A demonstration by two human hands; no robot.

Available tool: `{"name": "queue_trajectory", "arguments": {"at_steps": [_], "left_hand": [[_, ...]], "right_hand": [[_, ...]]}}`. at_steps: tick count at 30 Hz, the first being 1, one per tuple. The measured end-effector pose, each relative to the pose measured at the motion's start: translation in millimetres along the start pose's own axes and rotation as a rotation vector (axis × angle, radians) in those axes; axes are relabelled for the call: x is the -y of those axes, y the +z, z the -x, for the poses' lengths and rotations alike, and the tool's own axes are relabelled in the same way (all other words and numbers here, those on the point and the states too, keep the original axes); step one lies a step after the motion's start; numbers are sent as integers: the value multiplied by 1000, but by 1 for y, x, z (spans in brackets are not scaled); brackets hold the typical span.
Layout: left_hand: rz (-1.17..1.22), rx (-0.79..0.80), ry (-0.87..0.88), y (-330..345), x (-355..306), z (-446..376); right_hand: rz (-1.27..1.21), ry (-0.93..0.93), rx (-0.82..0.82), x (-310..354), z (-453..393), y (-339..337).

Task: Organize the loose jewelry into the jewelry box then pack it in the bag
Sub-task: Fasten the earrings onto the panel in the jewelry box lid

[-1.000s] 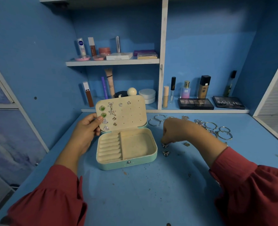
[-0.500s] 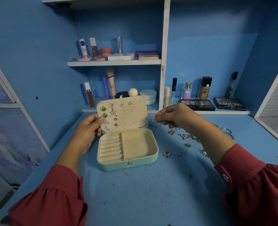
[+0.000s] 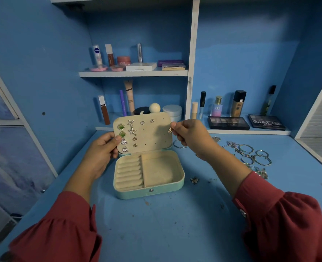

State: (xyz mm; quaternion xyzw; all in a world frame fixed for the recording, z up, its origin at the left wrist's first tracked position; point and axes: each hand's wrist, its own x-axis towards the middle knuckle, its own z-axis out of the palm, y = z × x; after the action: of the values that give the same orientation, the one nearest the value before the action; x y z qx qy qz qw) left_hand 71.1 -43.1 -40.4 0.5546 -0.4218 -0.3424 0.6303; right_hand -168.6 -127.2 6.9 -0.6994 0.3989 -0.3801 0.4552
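Note:
A mint-green jewelry box (image 3: 148,191) stands open on the blue desk, its cream lid (image 3: 156,137) upright and studded with several earrings. My left hand (image 3: 101,152) grips the lid's left edge. My right hand (image 3: 189,136) pinches a small butterfly-shaped earring (image 3: 170,130) at the lid's right edge. The ring rolls and the tray compartment of the box hold nothing. One butterfly earring (image 3: 194,180) lies on the desk just right of the box. Loose hoops, rings and chains (image 3: 251,156) are scattered to the right. No bag is in view.
Cosmetics line the back: two eyeshadow palettes (image 3: 228,122), bottles (image 3: 238,103), tubes and jars (image 3: 172,111) on the low ledge and on the upper shelf (image 3: 133,73). A white upright divider (image 3: 192,59) splits the shelving. A hoop (image 3: 179,145) lies behind my right wrist.
My right hand lifted an earring from the desk and carried it up and left to the lid's right edge. My left hand stayed on the lid.

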Motion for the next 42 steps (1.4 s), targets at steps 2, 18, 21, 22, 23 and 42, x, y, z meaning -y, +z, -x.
{"name": "queue_trajectory", "arguments": {"at_steps": [2, 18, 21, 22, 23, 42], "left_hand": [[0, 5, 1, 0, 0, 0], [13, 28, 7, -1, -1, 2], [8, 45, 20, -1, -3, 4], [4, 50, 23, -1, -3, 4], [2, 53, 25, -1, -4, 5], [-5, 76, 14, -2, -8, 9]], "right_hand": [[19, -42, -75, -2, -3, 7], [17, -193, -237, -5, -10, 33], [20, -186, -283, -4, -10, 34], [10, -174, -303, -3, -10, 34], [-12, -156, -319, -1, -9, 34], [-581, 193, -76, 24, -8, 17]]}}
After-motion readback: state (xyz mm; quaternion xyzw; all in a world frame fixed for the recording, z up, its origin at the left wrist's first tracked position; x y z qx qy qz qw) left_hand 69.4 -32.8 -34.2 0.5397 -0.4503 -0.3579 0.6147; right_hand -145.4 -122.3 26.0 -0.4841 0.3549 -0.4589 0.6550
